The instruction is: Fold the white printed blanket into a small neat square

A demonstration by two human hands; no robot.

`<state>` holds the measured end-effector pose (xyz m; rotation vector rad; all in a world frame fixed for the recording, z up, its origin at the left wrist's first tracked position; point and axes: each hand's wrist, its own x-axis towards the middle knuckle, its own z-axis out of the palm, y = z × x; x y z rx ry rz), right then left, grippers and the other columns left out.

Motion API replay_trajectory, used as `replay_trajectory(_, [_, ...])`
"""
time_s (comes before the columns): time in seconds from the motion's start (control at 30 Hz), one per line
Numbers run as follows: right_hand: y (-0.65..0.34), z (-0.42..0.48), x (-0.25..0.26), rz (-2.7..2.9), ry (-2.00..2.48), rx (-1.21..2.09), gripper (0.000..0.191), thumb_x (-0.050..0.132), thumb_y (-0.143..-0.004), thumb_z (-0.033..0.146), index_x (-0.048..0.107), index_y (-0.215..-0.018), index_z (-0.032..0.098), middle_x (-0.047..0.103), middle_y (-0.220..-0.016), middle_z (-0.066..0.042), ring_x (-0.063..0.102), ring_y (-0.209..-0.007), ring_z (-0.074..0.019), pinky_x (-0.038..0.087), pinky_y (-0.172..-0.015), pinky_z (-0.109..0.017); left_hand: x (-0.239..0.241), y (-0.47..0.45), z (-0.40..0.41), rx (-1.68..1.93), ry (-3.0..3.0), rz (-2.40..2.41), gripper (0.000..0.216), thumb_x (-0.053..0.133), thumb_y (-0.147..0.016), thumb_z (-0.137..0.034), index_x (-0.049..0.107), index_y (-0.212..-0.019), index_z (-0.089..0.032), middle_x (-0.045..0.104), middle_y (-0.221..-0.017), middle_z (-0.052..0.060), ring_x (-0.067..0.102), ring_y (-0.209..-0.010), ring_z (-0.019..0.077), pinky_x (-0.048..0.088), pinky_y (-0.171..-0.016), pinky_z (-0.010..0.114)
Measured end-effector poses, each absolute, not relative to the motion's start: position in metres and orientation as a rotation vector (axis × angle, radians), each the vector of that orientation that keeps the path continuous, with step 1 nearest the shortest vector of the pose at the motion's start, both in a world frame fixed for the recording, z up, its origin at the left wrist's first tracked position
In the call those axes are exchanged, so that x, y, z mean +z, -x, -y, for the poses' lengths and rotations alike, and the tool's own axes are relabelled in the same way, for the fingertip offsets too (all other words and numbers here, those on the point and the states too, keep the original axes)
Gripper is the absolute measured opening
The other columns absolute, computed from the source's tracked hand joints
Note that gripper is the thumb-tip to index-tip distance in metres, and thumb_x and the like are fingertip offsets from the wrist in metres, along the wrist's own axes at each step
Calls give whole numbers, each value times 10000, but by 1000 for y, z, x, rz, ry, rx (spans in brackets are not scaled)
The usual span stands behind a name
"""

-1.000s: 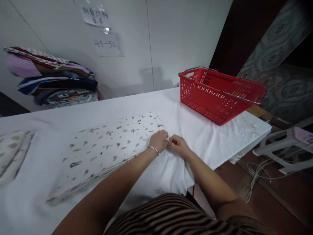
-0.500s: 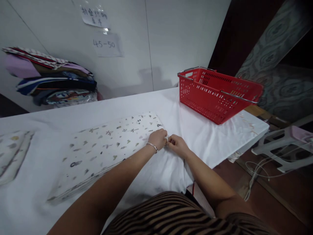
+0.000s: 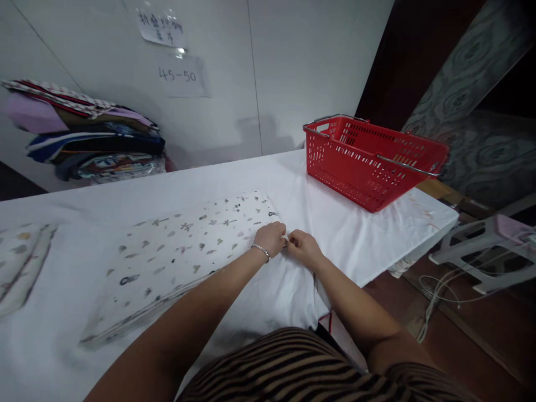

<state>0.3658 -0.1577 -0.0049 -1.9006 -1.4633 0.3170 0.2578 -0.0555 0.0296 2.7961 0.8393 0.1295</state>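
Observation:
A white cloth printed with small plants and shapes (image 3: 184, 245) lies folded into a long flat rectangle on the white-covered table. At its right near corner, my left hand (image 3: 270, 237), with a bracelet on the wrist, is closed in a pinch. Close beside it my right hand (image 3: 306, 249) is closed too, thumb against bent fingers. Between the fingertips shows a small bit of white fabric (image 3: 285, 238). Whether it belongs to the printed cloth or to the white tablecloth (image 3: 288, 285) cannot be made out.
A red plastic basket (image 3: 360, 173) with metal handles stands at the table's back right. Another folded printed cloth (image 3: 20, 262) lies at the left edge. Behind the table is a pile of folded clothes (image 3: 96, 134). On the right are a plastic stool (image 3: 481, 245) and cables (image 3: 435, 296).
The view shifts very slightly. Both hands stay pinched at the same corner, and the cloths and basket keep their places.

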Motion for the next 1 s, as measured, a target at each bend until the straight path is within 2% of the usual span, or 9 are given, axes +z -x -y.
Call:
replay_trajectory(0.27, [-371,156,-11,1369,1850,409,48,522,-678,202,553,-643,195,534,-612,32,455,-571,-108,332,-546,-218,22,-242,68,285,-2755,-762,150,536,-774,-231,601,-908,-214,588,-953,36,526,-933,177,410,-812,297])
replay_trajectory(0.4, [-374,155,-17,1250,1711,588,79,514,-694,217,549,-629,188,529,-566,43,457,-532,-100,347,-512,-207,19,-235,77,328,-2808,-739,229,565,-770,-307,586,-975,-209,568,-1001,57,504,-961,208,404,-830,337])
replay_trajectory(0.47, [-375,155,-19,1241,1675,615,94,520,-703,233,556,-631,185,527,-557,45,449,-522,-96,344,-501,-205,18,-236,80,313,-2858,-737,229,553,-780,-288,580,-990,-199,566,-1013,70,501,-973,222,401,-824,355])
replay_trajectory(0.57, [-379,156,-20,1277,1664,599,123,528,-720,263,585,-650,180,544,-575,39,460,-538,-99,355,-516,-207,18,-240,79,275,-2861,-764,181,507,-806,-231,595,-959,-190,576,-989,73,512,-966,215,396,-827,348])
replay_trajectory(0.7, [-383,159,-15,1278,1727,467,179,500,-761,285,614,-674,178,578,-621,16,501,-594,-115,375,-562,-219,20,-243,73,308,-2673,-918,176,466,-839,-253,623,-909,-216,595,-949,37,533,-931,168,405,-800,286])
replay_trajectory(0.9, [-372,159,-2,1333,2029,319,303,485,-822,366,586,-588,202,576,-584,-12,465,-545,-125,284,-519,-247,24,-242,69,344,-2545,-983,177,477,-832,-266,635,-899,-220,611,-930,21,551,-879,149,414,-751,259])
replay_trajectory(1.0, [-365,156,2,1339,2167,310,268,537,-791,386,570,-592,209,591,-618,-33,465,-554,-139,243,-512,-259,24,-243,70,363,-2571,-964,171,476,-828,-250,634,-885,-220,609,-926,21,548,-898,151,414,-764,258])
